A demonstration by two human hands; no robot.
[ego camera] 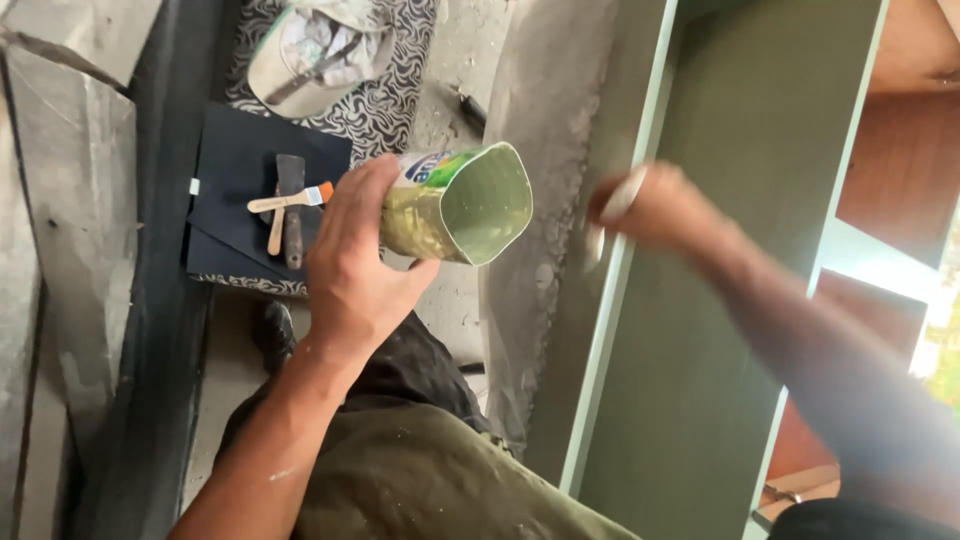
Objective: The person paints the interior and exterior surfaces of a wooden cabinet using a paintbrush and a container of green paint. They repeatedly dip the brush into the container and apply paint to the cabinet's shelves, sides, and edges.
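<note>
My left hand (355, 265) grips a dented open tin can (462, 205) with a pale green inside, held tilted with its mouth turned to the right. My right hand (655, 205), blurred by motion, is closed around a thin tool, probably a brush handle (620, 198), and presses against the edge of a tall grey-green panel (720, 250). The can sits a short way left of that hand.
A dark board (235, 170) on the floor carries a small brush (290, 198) and a scraper (292, 215). A bucket (315, 50) stands on a patterned cloth above it. Grey slabs (70, 200) lie at left. Reddish-brown shelving (900, 170) is at right.
</note>
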